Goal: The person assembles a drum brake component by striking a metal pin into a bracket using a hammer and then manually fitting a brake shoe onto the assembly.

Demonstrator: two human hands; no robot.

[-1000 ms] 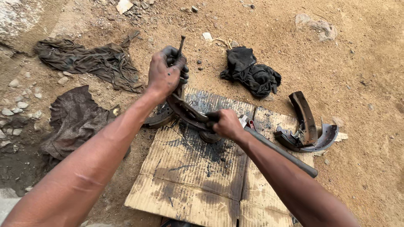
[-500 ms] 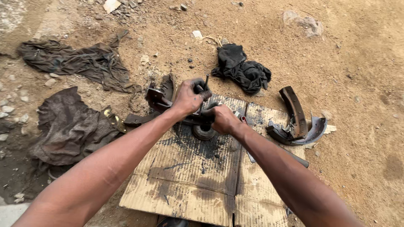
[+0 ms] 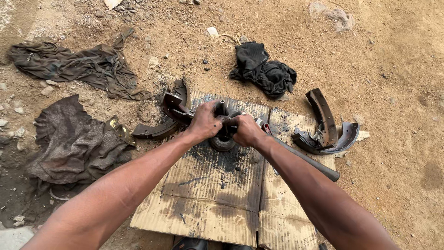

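Note:
My left hand [image 3: 206, 122] and my right hand [image 3: 247, 131] meet over a greasy cardboard sheet [image 3: 217, 194], both gripping a curved, dark brake shoe [image 3: 178, 109] that stands on edge. A short upright metal tool [image 3: 221, 107] sticks up between my fingers. Under my hands sits a round black metal part [image 3: 222, 143], mostly hidden. A second brake shoe [image 3: 159, 129] lies behind, on the cardboard's left edge.
A long dark bar [image 3: 309, 160] lies across the cardboard to the right. Two more brake shoes [image 3: 326, 125] rest at the right edge. Dirty rags lie on the sandy ground: brown rags [image 3: 74, 139] left, a black rag [image 3: 263, 69] behind.
My left hand has come down from a raised position and now sits against my right hand over the round part; the brake shoe has lowered with it.

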